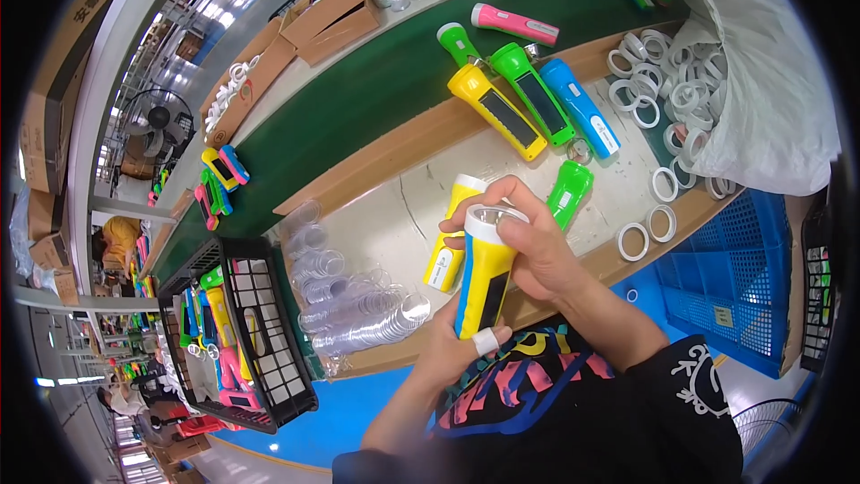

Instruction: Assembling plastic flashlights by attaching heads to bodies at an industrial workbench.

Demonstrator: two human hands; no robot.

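A yellow-and-blue flashlight (488, 282) with a dark panel on its side stands tilted between my hands, head up. My left hand (446, 350), with white tape round the thumb, is closed round its lower end. At the top my right hand (537, 237) grips the head, thumb and fingers on the white ring (484, 222) around the lens. Just behind lies a yellow flashlight (442, 267) with a white switch plate, partly hidden by my right fingers. A green flashlight (570, 194) rests to the right of my right hand.
Yellow (497, 112), green (535, 94) and blue flashlights (580, 108) lie farther back, a pink one (515, 23) beyond. Loose white rings (663, 224) spread at right below a white bag (761, 81). Clear lens discs (358, 318) are stacked left, beside a black crate (269, 332) of flashlights.
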